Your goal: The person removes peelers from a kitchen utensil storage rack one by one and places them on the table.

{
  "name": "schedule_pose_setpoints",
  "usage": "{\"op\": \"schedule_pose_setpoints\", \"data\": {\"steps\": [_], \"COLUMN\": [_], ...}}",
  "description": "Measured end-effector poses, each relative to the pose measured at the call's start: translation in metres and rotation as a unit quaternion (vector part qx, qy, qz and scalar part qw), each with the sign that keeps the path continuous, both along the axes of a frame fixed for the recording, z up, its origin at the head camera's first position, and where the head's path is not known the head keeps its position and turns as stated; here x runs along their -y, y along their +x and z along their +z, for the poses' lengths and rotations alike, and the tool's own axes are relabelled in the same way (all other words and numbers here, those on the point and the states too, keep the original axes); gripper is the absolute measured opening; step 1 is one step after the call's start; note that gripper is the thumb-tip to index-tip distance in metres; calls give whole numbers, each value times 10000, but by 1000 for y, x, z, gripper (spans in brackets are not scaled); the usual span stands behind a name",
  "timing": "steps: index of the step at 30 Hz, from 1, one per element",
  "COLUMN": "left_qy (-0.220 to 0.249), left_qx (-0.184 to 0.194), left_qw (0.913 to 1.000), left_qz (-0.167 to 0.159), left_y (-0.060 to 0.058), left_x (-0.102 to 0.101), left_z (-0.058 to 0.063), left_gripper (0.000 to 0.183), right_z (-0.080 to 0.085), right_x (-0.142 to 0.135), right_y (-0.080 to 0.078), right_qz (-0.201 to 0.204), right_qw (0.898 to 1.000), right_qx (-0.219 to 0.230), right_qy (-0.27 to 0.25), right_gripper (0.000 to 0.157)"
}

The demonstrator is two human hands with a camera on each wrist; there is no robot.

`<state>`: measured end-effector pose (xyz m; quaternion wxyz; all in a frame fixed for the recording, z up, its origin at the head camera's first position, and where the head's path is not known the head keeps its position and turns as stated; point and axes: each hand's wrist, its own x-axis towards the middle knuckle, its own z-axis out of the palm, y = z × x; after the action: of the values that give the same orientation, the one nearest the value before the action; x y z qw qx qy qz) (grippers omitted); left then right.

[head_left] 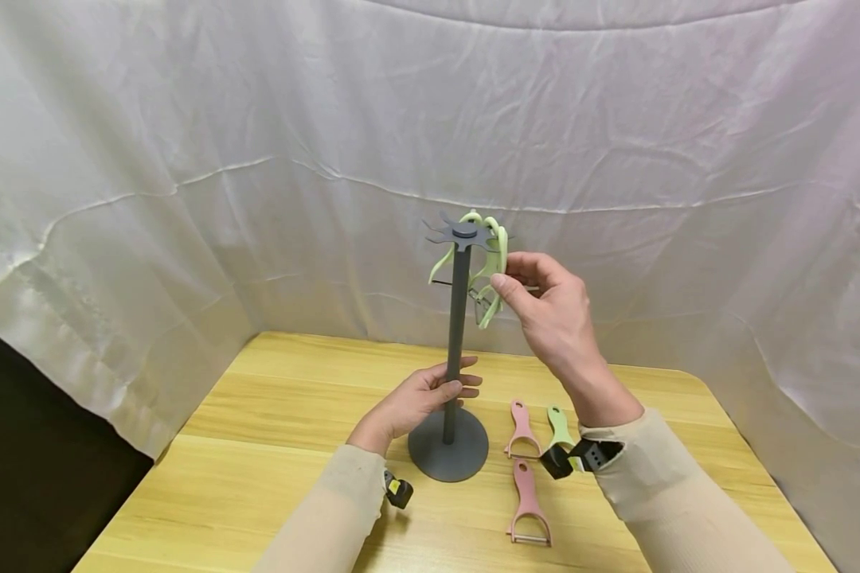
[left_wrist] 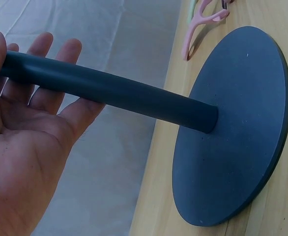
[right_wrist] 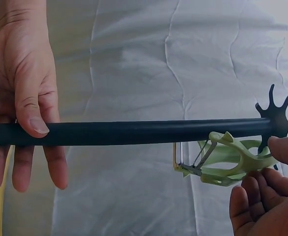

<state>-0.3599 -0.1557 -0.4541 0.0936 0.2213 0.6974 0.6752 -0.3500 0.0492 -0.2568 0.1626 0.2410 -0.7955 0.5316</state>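
A dark grey stand [head_left: 458, 318] with a round base and a crown of hooks stands upright on the table. My left hand [head_left: 419, 398] holds its pole low down, thumb in front and fingers behind. Light green peelers hang from the hooks at the top; they overlap, so their number is hard to tell. With thumb and fingers, my right hand [head_left: 559, 314] pinches a green peeler [head_left: 502, 253] at the right side of the crown. In the right wrist view that peeler's blade end points along the pole, and the fingertips partly cover its handle end.
Right of the base, two pink peelers, one farther back [head_left: 520, 422] and one nearer [head_left: 527, 493], lie on the wooden table [head_left: 244, 446]. A green peeler [head_left: 559, 426] lies beside them, partly behind my right wrist's camera. White cloth [head_left: 373, 119] hangs around the table.
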Motion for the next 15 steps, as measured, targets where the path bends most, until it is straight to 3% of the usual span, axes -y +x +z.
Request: {"op": "schedule_pose_setpoints", "data": {"steps": [15], "left_qy": [13], "left_qx": [16], "left_qw": [10000], "left_qz": [-32], "left_y": [-2], "left_x": [-1], "left_z": [1], "left_gripper": [51], "right_z": [-2], "right_x": [-2], "right_y": [-7], "right_qz": [453], "right_qw": [9985], "right_qx": [235], "right_qy": [-186], "right_gripper": [33]}}
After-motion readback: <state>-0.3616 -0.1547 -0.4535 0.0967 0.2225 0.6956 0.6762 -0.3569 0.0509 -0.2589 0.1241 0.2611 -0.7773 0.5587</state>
